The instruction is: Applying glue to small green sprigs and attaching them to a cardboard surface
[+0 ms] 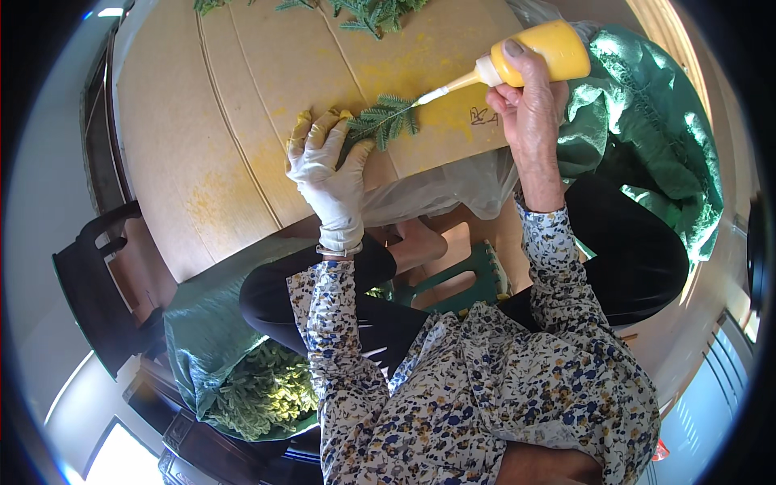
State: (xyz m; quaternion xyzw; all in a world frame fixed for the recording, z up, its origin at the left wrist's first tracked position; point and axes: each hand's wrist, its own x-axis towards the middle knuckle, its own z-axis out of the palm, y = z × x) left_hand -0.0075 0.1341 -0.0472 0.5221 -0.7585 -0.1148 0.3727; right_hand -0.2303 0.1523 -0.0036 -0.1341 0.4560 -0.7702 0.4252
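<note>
My left hand (327, 174), in a white glove with yellow-stained fingertips, is closed on the left end of a small green fir sprig (384, 121). The sprig lies low over a sheet of cardboard (267, 89) marked with yellow smears. A yellow squeeze bottle (550, 52) with a long, narrow nozzle is gripped in my bare right hand (529, 105). Tilted down to the left, its pale tip meets or nearly touches the sprig's right end; I cannot tell whether they touch.
More green sprigs (376, 12) lie at the cardboard's far edge. A green woven sack (647, 105) is bunched at the right. Another green bag (202, 339) at the lower left holds many sprigs (271, 388). A dark chair (101, 283) stands left; a green stool (457, 279) is between my legs.
</note>
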